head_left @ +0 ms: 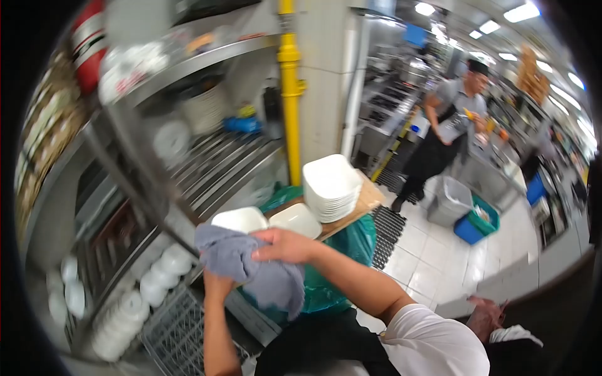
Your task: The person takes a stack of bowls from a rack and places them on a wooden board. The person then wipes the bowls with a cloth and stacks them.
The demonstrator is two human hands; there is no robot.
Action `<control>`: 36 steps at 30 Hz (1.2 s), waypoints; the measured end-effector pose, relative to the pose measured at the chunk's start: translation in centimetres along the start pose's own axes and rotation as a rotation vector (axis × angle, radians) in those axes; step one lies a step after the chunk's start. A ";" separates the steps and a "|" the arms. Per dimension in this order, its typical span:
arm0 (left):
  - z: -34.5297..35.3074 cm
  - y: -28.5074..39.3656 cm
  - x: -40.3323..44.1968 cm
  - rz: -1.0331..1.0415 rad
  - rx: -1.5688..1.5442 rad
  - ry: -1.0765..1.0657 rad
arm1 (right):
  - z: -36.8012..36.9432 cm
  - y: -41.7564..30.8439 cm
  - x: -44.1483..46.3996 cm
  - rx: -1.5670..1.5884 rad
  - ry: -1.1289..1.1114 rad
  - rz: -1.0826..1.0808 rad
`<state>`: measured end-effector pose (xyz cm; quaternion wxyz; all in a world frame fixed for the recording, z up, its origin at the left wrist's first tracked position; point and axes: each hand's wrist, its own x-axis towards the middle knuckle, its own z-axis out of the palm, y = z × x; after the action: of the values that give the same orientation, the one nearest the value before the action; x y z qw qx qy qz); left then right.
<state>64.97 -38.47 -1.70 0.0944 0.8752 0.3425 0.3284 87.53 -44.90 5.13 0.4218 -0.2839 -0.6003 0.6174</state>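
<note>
A grey cloth is bunched between my two hands, its loose end hanging down to the right. My right hand grips the cloth from above, with fingers curled on it. My left hand holds the cloth from below, and its fingers are covered by the folds. Whether something lies inside the cloth I cannot tell. Just beyond my hands are a white dish and a second white dish. A stack of white square bowls stands to their right on a brown board.
Green plastic bag hangs beneath the board. A grey crate and stacked white crockery sit lower left. Metal shelving rises at left, beside a yellow pipe. A co-worker stands by bins across the floor.
</note>
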 end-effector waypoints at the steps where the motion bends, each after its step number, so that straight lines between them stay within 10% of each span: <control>1: 0.0 0.1 0.1 0.001 0.110 -0.012 | -0.1 0.6 -1.8 0.100 0.033 0.049; 18: -2.9 1.4 3.0 0.343 0.318 -0.530 | 1.0 9.7 -19.5 0.816 0.527 0.041; 31: -3.0 1.5 4.8 0.234 0.039 -0.588 | 0.0 7.4 -17.8 0.832 0.574 0.097; 36: -2.6 1.7 3.6 -0.110 -0.447 -0.355 | -0.5 5.7 -17.2 0.698 0.567 0.035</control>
<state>66.22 -37.51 2.82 0.3610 0.8565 0.2866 0.2321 95.26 -58.98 -3.24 0.6297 -0.2927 -0.2121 0.6876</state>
